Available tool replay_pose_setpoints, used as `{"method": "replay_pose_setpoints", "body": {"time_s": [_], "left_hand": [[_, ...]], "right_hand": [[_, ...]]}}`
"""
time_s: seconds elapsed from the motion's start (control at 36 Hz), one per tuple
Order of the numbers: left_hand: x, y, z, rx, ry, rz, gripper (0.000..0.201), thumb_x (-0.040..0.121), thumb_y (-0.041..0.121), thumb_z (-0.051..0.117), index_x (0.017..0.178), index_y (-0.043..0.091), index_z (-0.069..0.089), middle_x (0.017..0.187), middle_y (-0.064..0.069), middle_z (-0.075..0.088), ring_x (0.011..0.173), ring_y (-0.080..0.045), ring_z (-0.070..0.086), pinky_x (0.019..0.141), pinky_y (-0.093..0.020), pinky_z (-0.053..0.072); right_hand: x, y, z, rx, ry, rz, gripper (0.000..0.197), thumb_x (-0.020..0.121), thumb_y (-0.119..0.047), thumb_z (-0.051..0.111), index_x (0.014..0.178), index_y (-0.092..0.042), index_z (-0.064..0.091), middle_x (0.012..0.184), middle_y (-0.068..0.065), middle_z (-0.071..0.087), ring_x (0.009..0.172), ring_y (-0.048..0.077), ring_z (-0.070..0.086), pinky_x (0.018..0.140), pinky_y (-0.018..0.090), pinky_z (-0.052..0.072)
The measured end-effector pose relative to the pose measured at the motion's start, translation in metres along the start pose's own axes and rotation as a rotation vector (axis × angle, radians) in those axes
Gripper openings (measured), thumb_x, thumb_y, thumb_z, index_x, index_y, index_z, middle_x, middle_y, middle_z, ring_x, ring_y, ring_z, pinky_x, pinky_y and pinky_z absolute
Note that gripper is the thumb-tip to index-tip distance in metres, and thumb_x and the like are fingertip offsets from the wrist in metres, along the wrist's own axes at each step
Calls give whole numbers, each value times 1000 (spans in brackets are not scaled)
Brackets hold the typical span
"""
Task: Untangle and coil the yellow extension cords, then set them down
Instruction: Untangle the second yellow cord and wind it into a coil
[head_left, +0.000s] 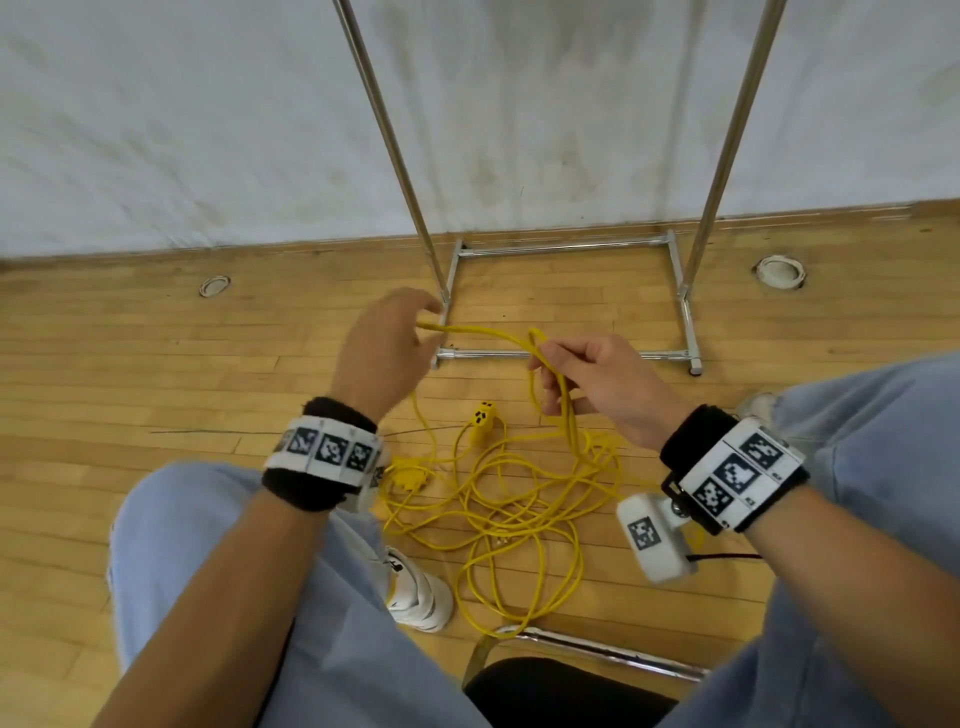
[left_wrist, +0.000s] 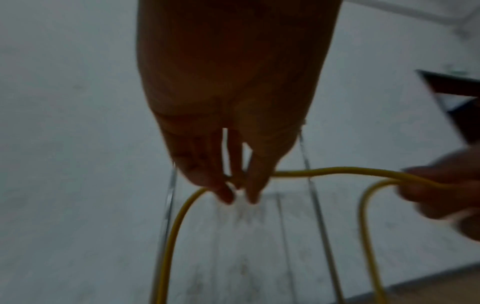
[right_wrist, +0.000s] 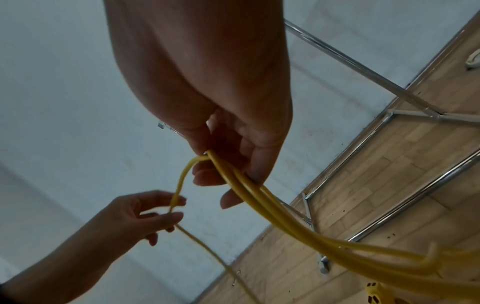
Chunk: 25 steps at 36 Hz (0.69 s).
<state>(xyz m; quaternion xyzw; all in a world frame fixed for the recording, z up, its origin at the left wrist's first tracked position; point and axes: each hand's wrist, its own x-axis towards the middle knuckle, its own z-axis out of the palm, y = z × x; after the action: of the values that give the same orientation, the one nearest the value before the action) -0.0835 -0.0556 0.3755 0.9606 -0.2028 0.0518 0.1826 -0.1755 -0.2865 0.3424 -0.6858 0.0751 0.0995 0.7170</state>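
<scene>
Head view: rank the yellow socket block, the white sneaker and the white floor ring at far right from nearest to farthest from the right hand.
Measured from the right hand:
1. Yellow socket block, on the floor just below and left of the hand.
2. White sneaker, lower left, beside the tangled cord.
3. White floor ring, upper right, by the wall; its distance is close to the sneaker's, so this order is tentative.

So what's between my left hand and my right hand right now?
One taut run of yellow cord spans from the left hand to the right hand; nothing else, clearest in the head view.
</scene>
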Motion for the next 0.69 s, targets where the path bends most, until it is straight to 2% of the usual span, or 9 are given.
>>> {"method": "replay_pose_setpoints", "body": {"time_s": [0.06,0.11,0.19,0.28,0.33,0.42,0.5,0.61,0.69], "left_hand": [[-8,20,11,22,-119,232,29,94,38,69,120,24,65,112,8,67,78,-8,60,76,-35,54],[-16,35,20,33,-139,349,31,97,45,64,115,20,64,102,6,67,77,-12,60,68,-35,50],[-17,41,28,22,-83,401,30,101,45,54,99,17,62,87,3,64,74,-19,58,61,-37,44],[-11,36,24,10,-64,411,32,103,41,51,96,15,67,84,1,65,75,-22,60,62,-41,46],[-4,33,18,-10,30,335,27,104,33,53,94,13,68,84,0,65,74,-21,60,64,-38,47],[7,17,1,-151,251,46,26,106,32,52,85,19,62,74,4,61,65,-11,57,59,-30,44],[18,-15,-15,-280,428,-189,32,105,36,51,83,17,64,70,-4,65,59,-26,65,56,-47,57],[17,-33,-12,-84,251,-369,20,105,29,51,102,13,61,88,-7,71,78,-28,70,69,-45,58],[6,-16,2,51,114,-251,30,101,23,59,130,15,55,125,-8,65,99,-26,65,79,-32,45]], "right_hand": [[0,-1,-3,3,-7,-13,29,107,-21,54,103,2,72,80,9,61,70,21,61,64,30,59],[1,-2,-4,-8,-19,-30,30,107,-21,55,105,4,72,78,8,61,69,18,60,66,32,61],[0,-3,-3,-12,-21,-46,29,107,-19,55,99,5,69,75,6,61,64,16,61,65,33,62],[0,-3,-4,-9,-29,-48,30,108,-22,54,97,0,71,78,7,65,68,22,66,69,35,62],[2,-2,-6,9,-34,-44,31,108,-24,53,103,-1,72,82,9,67,72,25,69,74,36,62],[3,1,-8,-26,-32,-49,31,109,-21,50,104,2,71,81,10,70,75,24,72,81,36,63],[5,5,-6,-51,-60,-64,32,109,-18,51,103,7,70,84,15,71,76,24,71,84,38,62],[4,4,-2,-35,-60,-68,30,108,-18,52,103,4,73,81,12,69,72,20,67,78,33,60],[3,3,-2,-8,-23,-50,29,108,-17,53,107,4,72,78,7,69,69,16,65,74,28,60]]}}
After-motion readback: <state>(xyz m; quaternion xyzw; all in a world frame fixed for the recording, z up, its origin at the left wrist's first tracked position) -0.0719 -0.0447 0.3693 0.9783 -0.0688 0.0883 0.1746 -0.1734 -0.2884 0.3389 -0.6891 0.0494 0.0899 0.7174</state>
